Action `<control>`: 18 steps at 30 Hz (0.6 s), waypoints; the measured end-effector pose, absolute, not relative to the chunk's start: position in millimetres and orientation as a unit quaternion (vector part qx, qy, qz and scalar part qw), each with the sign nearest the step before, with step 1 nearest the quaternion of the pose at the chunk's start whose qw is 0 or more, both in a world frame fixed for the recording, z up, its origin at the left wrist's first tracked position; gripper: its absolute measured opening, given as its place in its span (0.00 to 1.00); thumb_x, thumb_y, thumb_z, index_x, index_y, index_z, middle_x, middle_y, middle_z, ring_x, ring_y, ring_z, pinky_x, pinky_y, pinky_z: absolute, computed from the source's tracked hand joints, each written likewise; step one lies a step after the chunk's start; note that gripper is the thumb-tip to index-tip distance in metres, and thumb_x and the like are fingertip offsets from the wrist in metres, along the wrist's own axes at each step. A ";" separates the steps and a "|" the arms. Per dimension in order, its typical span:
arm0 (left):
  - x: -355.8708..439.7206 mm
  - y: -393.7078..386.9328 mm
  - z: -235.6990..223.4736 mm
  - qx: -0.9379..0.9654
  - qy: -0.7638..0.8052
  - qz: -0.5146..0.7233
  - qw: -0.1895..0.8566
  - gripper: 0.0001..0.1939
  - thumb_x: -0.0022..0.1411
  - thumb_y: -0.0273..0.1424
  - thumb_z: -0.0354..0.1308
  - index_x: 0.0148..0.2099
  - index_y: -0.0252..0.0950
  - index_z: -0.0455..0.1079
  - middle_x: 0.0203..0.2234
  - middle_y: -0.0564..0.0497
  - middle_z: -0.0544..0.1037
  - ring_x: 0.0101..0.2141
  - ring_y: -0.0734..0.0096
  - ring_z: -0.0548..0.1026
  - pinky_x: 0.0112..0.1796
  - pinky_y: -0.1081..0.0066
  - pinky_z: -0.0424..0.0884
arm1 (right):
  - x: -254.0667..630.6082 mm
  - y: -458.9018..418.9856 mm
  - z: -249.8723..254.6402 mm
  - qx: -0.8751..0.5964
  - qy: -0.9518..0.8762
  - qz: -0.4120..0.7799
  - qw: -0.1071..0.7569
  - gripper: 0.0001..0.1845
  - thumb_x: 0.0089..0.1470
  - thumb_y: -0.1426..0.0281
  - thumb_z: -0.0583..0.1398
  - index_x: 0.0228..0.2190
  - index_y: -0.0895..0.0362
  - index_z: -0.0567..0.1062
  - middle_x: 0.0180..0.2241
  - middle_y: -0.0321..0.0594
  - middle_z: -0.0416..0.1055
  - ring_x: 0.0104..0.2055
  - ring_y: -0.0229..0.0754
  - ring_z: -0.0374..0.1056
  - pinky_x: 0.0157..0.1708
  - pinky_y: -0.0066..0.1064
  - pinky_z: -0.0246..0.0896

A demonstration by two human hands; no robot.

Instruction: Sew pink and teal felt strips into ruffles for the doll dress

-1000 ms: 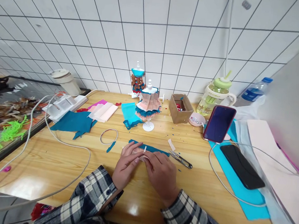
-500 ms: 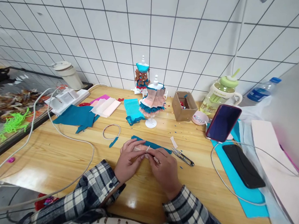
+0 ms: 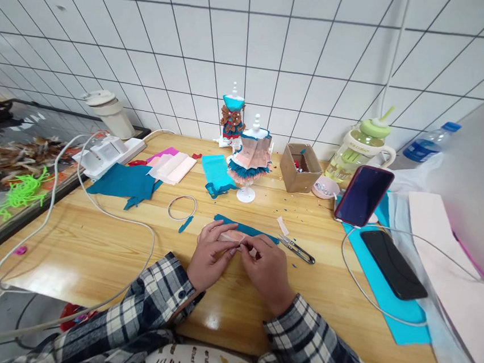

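Observation:
Both of my hands meet over the front of the wooden table, pinching a pale pink strip [image 3: 233, 236] that looks like crepe paper. My left hand [image 3: 212, 258] is closed on its left part, thumb and forefinger together. From the other side, my right hand [image 3: 266, 269] pinches it with the fingertips touching those of the left. Fingers hide part of the strip. Just beyond lies a teal strip [image 3: 248, 228]. To the right rest small thread snips [image 3: 297, 249] and a pale scrap [image 3: 283, 226]. Farther back, a small dress stand [image 3: 253, 154] wears a pink and teal ruffled dress.
A second dressed stand [image 3: 232, 118] is behind. A cardboard box [image 3: 299, 173], a pink bowl [image 3: 325, 188], a drink jug [image 3: 358, 150] and a propped phone [image 3: 364, 195] line the right. Teal sheets [image 3: 124, 184], a power strip [image 3: 110, 154] and a loose cable [image 3: 149, 252] occupy the left.
The view has tilted slightly, shifting everything a little. My fingertips have drawn closer on the pink strip, and the pale end that stuck up between them is now lower.

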State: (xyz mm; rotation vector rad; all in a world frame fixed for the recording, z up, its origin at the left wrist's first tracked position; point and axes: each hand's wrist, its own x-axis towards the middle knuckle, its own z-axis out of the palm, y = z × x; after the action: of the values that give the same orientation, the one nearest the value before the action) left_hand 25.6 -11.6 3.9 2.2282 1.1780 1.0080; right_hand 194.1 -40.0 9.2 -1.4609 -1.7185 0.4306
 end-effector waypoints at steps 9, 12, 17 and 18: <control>23.5 -8.3 4.4 0.789 0.436 0.386 0.199 0.06 0.61 0.31 0.59 0.36 0.42 0.77 0.46 0.49 0.76 0.52 0.59 0.66 0.55 0.52 0.60 | 185.7 -35.8 4.8 -0.589 -0.559 0.371 0.451 0.08 0.51 0.66 0.60 0.30 0.56 0.78 0.26 0.36 0.73 0.22 0.35 0.60 0.24 0.27 0.58; 24.1 -7.8 5.2 0.787 0.431 0.391 0.204 0.06 0.61 0.30 0.58 0.36 0.42 0.77 0.44 0.50 0.76 0.50 0.61 0.67 0.54 0.54 0.61 | 184.3 -35.1 3.6 -0.594 -0.531 0.399 0.454 0.10 0.50 0.65 0.60 0.30 0.57 0.78 0.26 0.37 0.74 0.22 0.35 0.60 0.24 0.27 0.59; 26.4 -6.4 5.9 0.783 0.439 0.392 0.200 0.06 0.60 0.29 0.59 0.36 0.41 0.77 0.41 0.50 0.77 0.46 0.62 0.70 0.51 0.55 0.63 | 186.1 -37.2 4.6 -0.582 -0.579 0.345 0.456 0.07 0.51 0.67 0.61 0.31 0.56 0.79 0.28 0.37 0.75 0.23 0.35 0.62 0.25 0.27 0.60; 26.7 -5.9 5.6 0.781 0.442 0.395 0.196 0.06 0.59 0.28 0.59 0.35 0.41 0.77 0.40 0.50 0.77 0.45 0.63 0.70 0.50 0.56 0.63 | 186.2 -38.2 5.3 -0.573 -0.595 0.331 0.456 0.07 0.52 0.68 0.61 0.32 0.55 0.80 0.30 0.38 0.76 0.23 0.35 0.63 0.26 0.27 0.61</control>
State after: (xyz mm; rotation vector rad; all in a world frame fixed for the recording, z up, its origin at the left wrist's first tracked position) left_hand 26.7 -5.9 5.6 2.1876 1.2392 1.1054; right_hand 186.2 -38.2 5.3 -1.4135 -1.4662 0.8172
